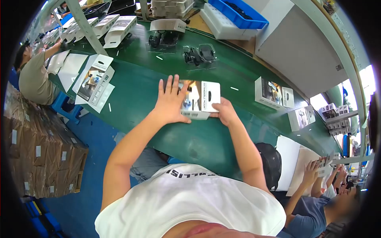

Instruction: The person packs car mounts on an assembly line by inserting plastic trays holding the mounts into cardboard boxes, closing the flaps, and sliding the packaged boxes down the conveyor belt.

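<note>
In front of me a printed cardboard box [194, 95] lies on the green table, with a white flap carrying a dark hang slot at its right end. My left hand [170, 104] rests flat over the box's left part, fingers spread. At the lower right edge my right hand [226, 112] grips the box, thumb on top of the flap and the other fingers curled beneath. Beyond the box, a black device with a round pad and mount [199, 54] sits in a clear plastic tray.
Unfolded printed cartons [94, 83] lie at left. Two closed boxes stand at right, one nearer the back [272, 93] and another [301, 118] beyond it. A blue bin [244, 15] rests on white foam at the back. Co-workers sit at both sides; one in a dark shirt [307, 218] holds a box.
</note>
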`<state>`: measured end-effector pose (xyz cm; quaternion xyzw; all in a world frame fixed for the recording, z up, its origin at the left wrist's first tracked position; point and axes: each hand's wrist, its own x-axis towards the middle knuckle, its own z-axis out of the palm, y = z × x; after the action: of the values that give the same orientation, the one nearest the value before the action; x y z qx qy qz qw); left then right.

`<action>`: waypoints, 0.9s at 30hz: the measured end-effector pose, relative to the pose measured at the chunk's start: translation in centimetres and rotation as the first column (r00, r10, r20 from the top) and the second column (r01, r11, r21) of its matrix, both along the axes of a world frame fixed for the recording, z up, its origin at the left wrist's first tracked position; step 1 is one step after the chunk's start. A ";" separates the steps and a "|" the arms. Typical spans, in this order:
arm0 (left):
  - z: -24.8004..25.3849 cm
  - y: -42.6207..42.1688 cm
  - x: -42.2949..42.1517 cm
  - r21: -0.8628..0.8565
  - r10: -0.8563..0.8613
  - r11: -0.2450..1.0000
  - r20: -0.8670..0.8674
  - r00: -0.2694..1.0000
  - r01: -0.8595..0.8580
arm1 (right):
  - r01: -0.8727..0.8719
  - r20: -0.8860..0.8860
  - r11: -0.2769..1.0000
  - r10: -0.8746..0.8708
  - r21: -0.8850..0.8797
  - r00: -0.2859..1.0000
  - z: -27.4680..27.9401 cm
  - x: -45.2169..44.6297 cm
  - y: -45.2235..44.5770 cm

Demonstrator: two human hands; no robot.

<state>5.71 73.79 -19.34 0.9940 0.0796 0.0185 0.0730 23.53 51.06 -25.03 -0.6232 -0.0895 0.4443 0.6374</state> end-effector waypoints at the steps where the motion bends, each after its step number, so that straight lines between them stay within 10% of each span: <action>1: -0.9 0.3 0.9 0.006 -0.052 0.999 -0.067 0.996 0.053 | -0.016 0.022 1.000 0.016 -0.005 1.000 0.5 -0.1 -0.7; 12: -2.4 -0.6 -1.7 0.035 -0.136 0.990 -0.087 0.987 0.139 | 0.111 0.243 0.984 -0.142 0.138 0.960 0.2 -5.8 -1.4; 15: -2.1 0.3 -1.0 -0.035 -0.132 0.991 -0.113 0.985 0.128 | -0.030 0.260 0.892 -0.100 0.451 0.960 1.3 -6.8 1.0; 16: -2.5 0.7 -0.8 -0.027 -0.135 0.991 -0.110 0.985 0.133 | -0.141 0.563 0.943 -0.057 0.303 0.824 1.8 -7.9 2.0; 18: -4.4 2.0 -0.5 -0.014 -0.150 0.989 -0.105 0.983 0.150 | -0.088 0.823 0.819 0.566 -0.568 -0.045 2.6 -10.1 5.5; 21: -5.8 3.5 -1.5 -0.024 -0.148 0.989 0.037 0.988 0.149 | 0.010 0.804 0.809 0.586 -0.588 -0.096 4.9 -12.0 8.3; 23: -4.0 3.9 -1.7 -0.049 -0.114 0.992 0.041 0.993 0.116 | -0.299 0.866 0.821 0.498 -0.486 -0.040 3.0 -4.2 7.6; 24: -3.6 4.2 -1.7 -0.050 -0.094 0.994 0.026 0.995 0.095 | -0.140 0.809 0.805 0.586 -0.576 0.040 6.0 -0.3 9.7; 26: -3.3 5.0 -1.9 -0.050 -0.050 0.998 -0.011 0.999 0.050 | 0.259 0.910 0.958 0.002 -0.120 0.415 6.3 7.9 12.9; 27: -3.1 5.3 -1.9 -0.058 -0.025 0.998 -0.026 0.999 0.024 | 0.488 0.993 0.868 0.049 -0.093 0.103 1.7 15.6 14.5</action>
<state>3.79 79.09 -22.44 0.9925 0.0689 0.0022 0.1008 39.13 65.51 -23.37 -0.8792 -0.2922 -0.1688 0.3363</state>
